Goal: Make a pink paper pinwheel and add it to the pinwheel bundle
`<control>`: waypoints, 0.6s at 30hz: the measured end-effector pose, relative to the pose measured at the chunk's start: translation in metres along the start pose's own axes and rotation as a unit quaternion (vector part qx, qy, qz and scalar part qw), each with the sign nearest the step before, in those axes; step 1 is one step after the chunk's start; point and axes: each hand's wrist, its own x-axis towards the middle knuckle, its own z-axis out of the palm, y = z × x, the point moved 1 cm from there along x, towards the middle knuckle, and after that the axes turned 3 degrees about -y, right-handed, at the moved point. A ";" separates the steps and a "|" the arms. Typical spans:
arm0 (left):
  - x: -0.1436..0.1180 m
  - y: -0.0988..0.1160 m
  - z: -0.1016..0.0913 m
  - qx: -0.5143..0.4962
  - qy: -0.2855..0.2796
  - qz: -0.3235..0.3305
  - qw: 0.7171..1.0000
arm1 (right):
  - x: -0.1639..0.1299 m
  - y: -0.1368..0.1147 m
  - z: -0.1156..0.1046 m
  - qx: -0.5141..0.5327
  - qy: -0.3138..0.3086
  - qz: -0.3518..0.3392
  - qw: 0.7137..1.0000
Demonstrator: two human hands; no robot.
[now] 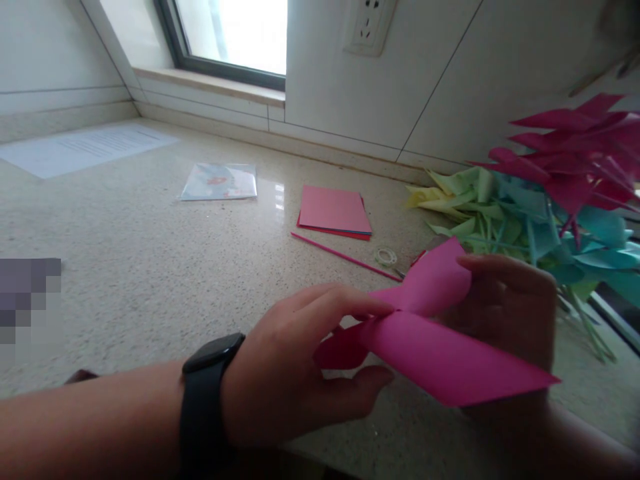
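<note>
Grip both hands: left hand (305, 360), right hand (505, 313) pinch pink paper (435, 347) centre.

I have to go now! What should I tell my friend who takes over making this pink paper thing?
Left hand: pinches the middle of the pink paper pinwheel with its fingertips.
Right hand: holds the pinwheel from behind, thumb on an upper flap.
Nearby on the counter: pink stick, roll of tape, stack of pink and red paper, and finished pinwheels in pink, teal and yellow-green at right.
Done: flaps are folded to the centre.
Left: the pinwheel has no stick on it yet.
</note>
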 end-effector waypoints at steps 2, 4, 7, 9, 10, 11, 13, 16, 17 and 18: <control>0.000 0.000 0.000 0.008 0.012 -0.009 1.000 | 0.002 -0.001 0.002 0.006 0.041 -0.012 0.999; -0.001 -0.001 -0.001 0.012 0.016 -0.014 1.000 | 0.004 -0.001 0.004 0.037 0.053 -0.016 0.998; -0.001 -0.003 -0.001 0.013 0.008 -0.027 1.000 | 0.006 0.000 0.004 0.084 -0.008 0.013 0.996; -0.002 -0.004 0.000 0.000 0.008 -0.035 0.999 | 0.007 0.001 0.003 0.090 -0.063 0.043 0.993; -0.002 -0.005 0.000 -0.013 0.006 -0.041 0.999 | 0.007 0.001 0.003 0.095 -0.086 0.058 0.990; -0.002 -0.005 0.001 -0.030 0.001 -0.049 0.998 | 0.007 0.001 0.003 0.105 -0.103 0.069 0.987; -0.002 -0.006 0.002 -0.072 -0.011 -0.069 0.995 | 0.006 0.001 0.003 0.135 -0.127 0.094 0.978; -0.001 -0.008 0.005 -0.120 -0.020 -0.094 0.988 | 0.005 0.002 0.004 0.175 -0.131 0.132 0.967; -0.001 -0.009 0.006 -0.131 -0.021 -0.101 0.986 | 0.005 0.003 0.005 0.182 -0.128 0.146 0.964; 0.000 -0.010 0.006 -0.139 -0.021 -0.111 0.984 | 0.005 0.003 0.005 0.185 -0.127 0.156 0.962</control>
